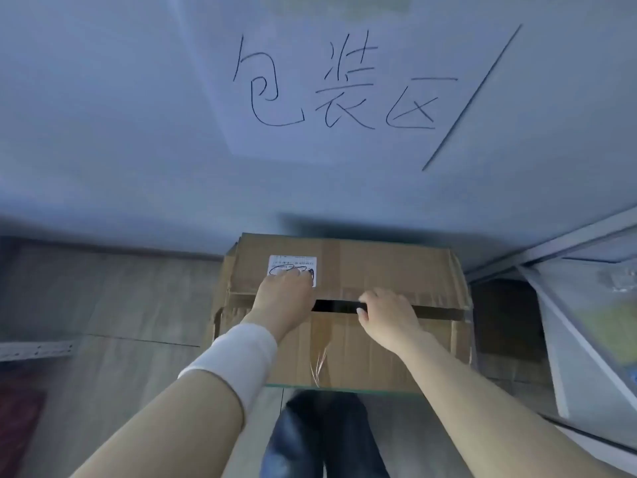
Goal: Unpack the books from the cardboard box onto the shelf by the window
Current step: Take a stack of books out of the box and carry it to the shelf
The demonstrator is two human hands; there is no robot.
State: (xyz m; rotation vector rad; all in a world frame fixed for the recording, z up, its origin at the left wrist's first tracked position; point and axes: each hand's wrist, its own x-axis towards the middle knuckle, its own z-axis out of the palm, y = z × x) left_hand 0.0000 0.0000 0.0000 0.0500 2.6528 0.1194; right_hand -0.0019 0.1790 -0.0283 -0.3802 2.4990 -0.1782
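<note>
A brown cardboard box (386, 270) stands on the wooden floor against the wall, straight below me. Its top flaps are nearly closed, with a dark slit between them. A white shipping label (293, 262) is stuck on the far flap. My left hand (282, 298), with a white band at the wrist, has its fingers curled into the slit at the far flap's edge. My right hand (386, 313) grips the near flap's edge at the slit. No books are visible; the inside of the box is hidden.
A white paper sign (331, 88) with handwritten characters hangs on the wall above the box. A white metal shelf frame (558, 319) stands at the right. My dark-trousered legs (324, 439) are just before the box. A dark red object (17, 429) lies at the lower left.
</note>
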